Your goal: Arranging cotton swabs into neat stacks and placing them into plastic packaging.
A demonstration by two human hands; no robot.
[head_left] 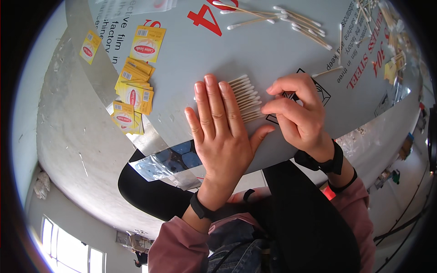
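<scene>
A row of wooden-stick cotton swabs (pixel 246 97) lies side by side on the grey film-covered table (pixel 182 54). Flat across the left part of that row rests my left hand (pixel 220 119), its fingers stretched out and the thumb spread. Just right of the swabs' tips hovers my right hand (pixel 298 109), fingers curled, the thumb and index finger apart with nothing visible between them. My left palm hides most of the swabs' other ends.
Yellow printed cards (pixel 132 95) lie in an overlapping stack on the left, with a single card (pixel 90 47) farther out. Loose cotton swabs (pixel 300 25) are scattered at the far side. More swabs and a clear plastic bag (pixel 396 59) sit at the right edge.
</scene>
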